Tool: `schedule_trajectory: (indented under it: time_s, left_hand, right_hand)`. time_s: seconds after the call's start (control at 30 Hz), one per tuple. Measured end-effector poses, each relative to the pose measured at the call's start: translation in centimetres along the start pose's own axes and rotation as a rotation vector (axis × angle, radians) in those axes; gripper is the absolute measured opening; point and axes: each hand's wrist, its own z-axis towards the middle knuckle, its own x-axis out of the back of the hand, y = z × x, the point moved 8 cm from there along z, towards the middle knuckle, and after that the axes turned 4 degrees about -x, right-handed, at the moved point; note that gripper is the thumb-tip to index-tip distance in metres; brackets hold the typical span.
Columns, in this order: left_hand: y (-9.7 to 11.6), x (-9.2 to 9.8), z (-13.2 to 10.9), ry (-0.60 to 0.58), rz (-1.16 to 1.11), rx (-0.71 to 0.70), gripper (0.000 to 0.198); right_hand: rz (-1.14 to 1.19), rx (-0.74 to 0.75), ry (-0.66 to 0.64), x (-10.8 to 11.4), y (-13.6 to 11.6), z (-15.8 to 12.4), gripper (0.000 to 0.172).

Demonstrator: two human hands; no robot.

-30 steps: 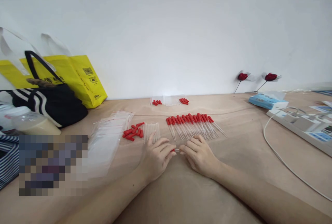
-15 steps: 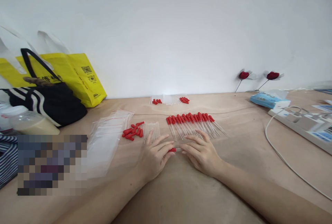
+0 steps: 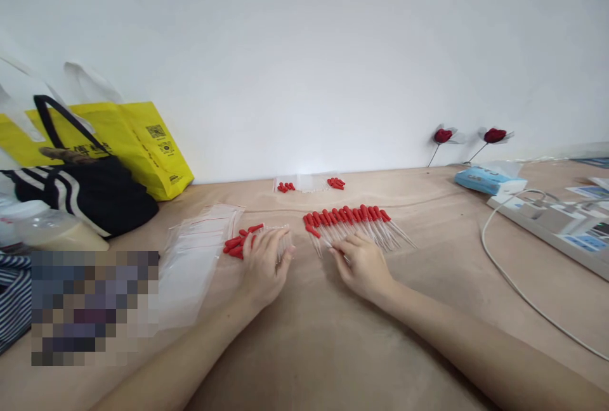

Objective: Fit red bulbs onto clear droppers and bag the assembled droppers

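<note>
On the tan table, my right hand (image 3: 362, 263) pinches the glass end of a red-bulbed dropper (image 3: 314, 233) and holds it at the left end of a row of finished droppers (image 3: 354, 219). My left hand (image 3: 263, 260) lies further left with its fingers bent down together over a small pile of clear glass tubes (image 3: 285, 241). What those fingers grip is hidden. Loose red rubber bulbs (image 3: 238, 244) lie just left of that hand, beside a stack of clear zip bags (image 3: 193, 252).
More red bulbs (image 3: 337, 183) and bags lie by the wall. On the left are a yellow bag (image 3: 143, 141), a black striped bag (image 3: 90, 194) and a bottle (image 3: 52, 228). On the right are a power strip (image 3: 547, 221), its white cable (image 3: 507, 274), a blue tissue pack (image 3: 485, 179) and red roses (image 3: 493, 136).
The hands were together on one dropper near me. Now the right hand has carried it forward to the row's left end, and the left hand has moved onto the glass tubes.
</note>
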Motion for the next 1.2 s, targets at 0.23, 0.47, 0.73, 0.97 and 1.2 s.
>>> schedule_trajectory:
  time_s: [0.23, 0.47, 0.73, 0.97, 1.2]
  left_hand:
    - [-2.8, 0.5, 0.7, -0.008, 0.096, 0.152, 0.024]
    - [-7.9, 1.8, 2.3, -0.154, 0.275, 0.33, 0.033]
    - [-9.7, -0.7, 1.8, -0.334, 0.199, 0.172, 0.04]
    - [-9.3, -1.8, 1.1, -0.35, 0.096, 0.14, 0.044]
    - [-7.7, -1.9, 1.2, -0.293, 0.038, 0.086, 0.041]
  right_hand:
    - [-0.126, -0.444, -0.166, -3.4, 1.7, 3.6, 0.022]
    - [-0.161, -0.529, -0.313, -4.8, 1.7, 3.8, 0.02]
    - [-0.129, -0.479, -0.302, -5.1, 1.4, 4.1, 0.019]
    - [-0.101, -0.439, -0.289, -4.8, 1.1, 3.3, 0.025]
    - [-0.177, -0.427, -0.326, -5.5, -0.2, 3.8, 0.037]
